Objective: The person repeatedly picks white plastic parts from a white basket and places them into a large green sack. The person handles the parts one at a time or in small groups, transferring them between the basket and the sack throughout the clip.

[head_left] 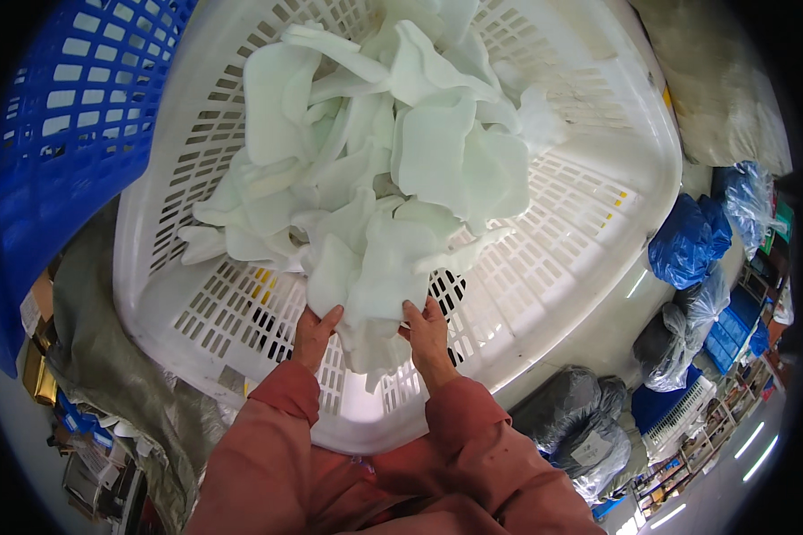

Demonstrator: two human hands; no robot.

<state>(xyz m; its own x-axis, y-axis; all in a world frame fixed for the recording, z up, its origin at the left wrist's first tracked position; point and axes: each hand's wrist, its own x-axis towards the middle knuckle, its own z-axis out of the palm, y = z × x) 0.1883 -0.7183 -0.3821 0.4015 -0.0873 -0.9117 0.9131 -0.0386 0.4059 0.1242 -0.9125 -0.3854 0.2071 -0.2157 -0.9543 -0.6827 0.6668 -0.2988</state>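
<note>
Pale green-white foam pieces (437, 152), flat with curved outlines, lie in a loose heap inside a large white plastic basket (598, 134) with slotted walls. At the near end of the heap, my left hand (314, 339) grips the lower left edge of several foam pieces (385, 276), thumb on top and fingers mostly hidden. My right hand (429, 337) pinches the same small bunch at its lower right edge. Below and between my hands, more foam edges (370, 352) hang toward the basket's near wall.
A blue slotted basket (89, 98) stands at the far left. Greyish-green sheeting (116, 357) lies beside the white basket. To the right are blue bags (687, 239), dark bags in clear plastic (575, 415) and a large pale sack (723, 80). Shelving (696, 446) runs beyond them.
</note>
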